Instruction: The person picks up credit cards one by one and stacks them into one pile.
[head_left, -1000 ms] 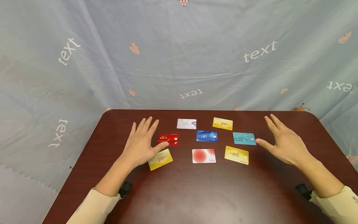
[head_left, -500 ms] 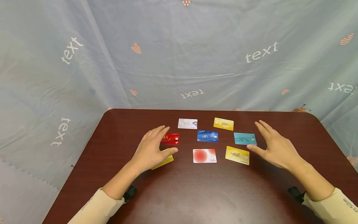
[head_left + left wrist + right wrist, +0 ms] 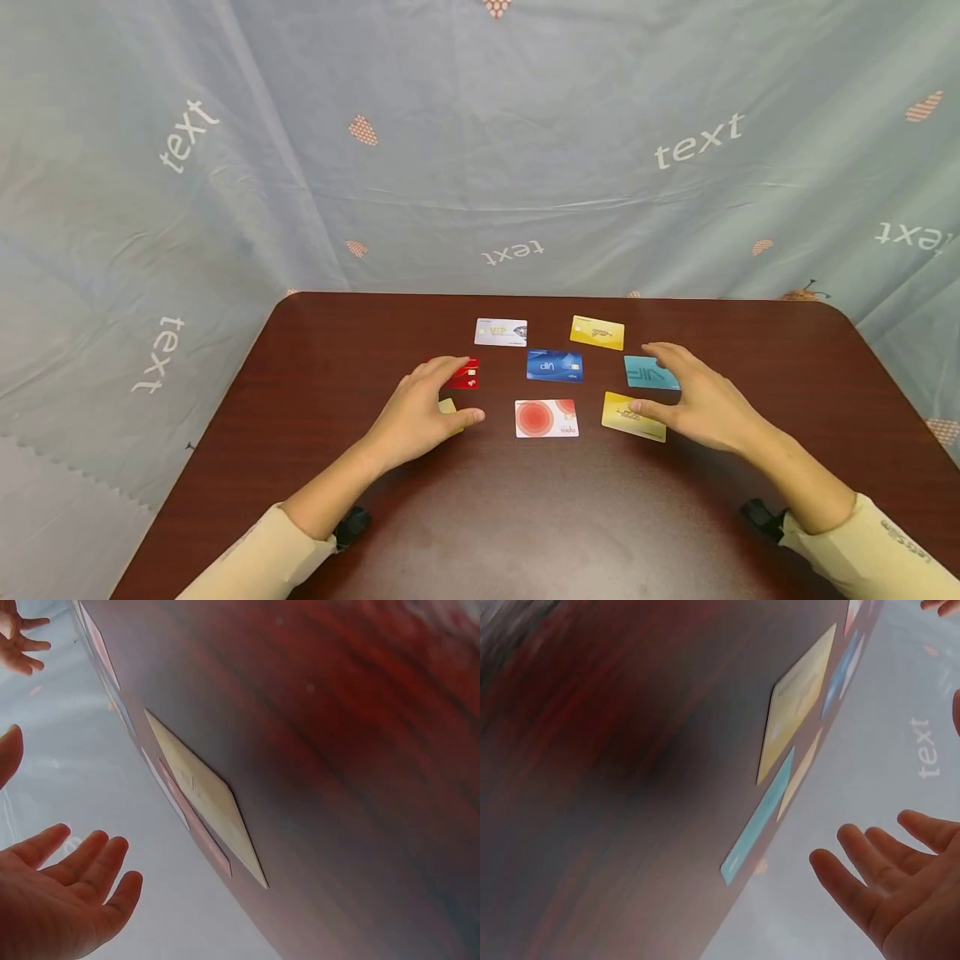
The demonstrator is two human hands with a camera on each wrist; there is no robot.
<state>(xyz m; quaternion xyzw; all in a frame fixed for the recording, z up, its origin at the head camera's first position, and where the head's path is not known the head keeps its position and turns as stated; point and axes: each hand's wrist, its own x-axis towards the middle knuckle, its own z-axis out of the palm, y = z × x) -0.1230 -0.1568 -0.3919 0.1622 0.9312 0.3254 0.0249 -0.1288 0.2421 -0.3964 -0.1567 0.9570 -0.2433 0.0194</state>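
My left hand [image 3: 416, 417] hovers with relaxed fingers over the left side of the cards, partly covering a gold card [image 3: 447, 408] and a red VIP card [image 3: 467, 377]. In the left wrist view that gold card [image 3: 206, 791] lies flat, apart from the raised fingers [image 3: 97, 866]. Holding nothing, my right hand [image 3: 708, 404] is spread above a second gold card [image 3: 626, 423] and a teal VIP card [image 3: 648, 372]. Its thumb overlaps that gold card in the head view. From the right wrist, the teal card [image 3: 759, 817] shows beneath the lifted hand [image 3: 907, 892].
Between the hands lie a blue VIP card [image 3: 554, 366] and a white card with red circles [image 3: 536, 418]. Farther back are a white VIP card [image 3: 498, 332] and another gold card [image 3: 600, 332]. The dark brown table [image 3: 540, 517] ends at a grey-blue curtain [image 3: 420, 167].
Both hands have moved inward, toward each other and slightly nearer the body. The right hand has passed from beside the teal card to over it. The cards have stayed in place.
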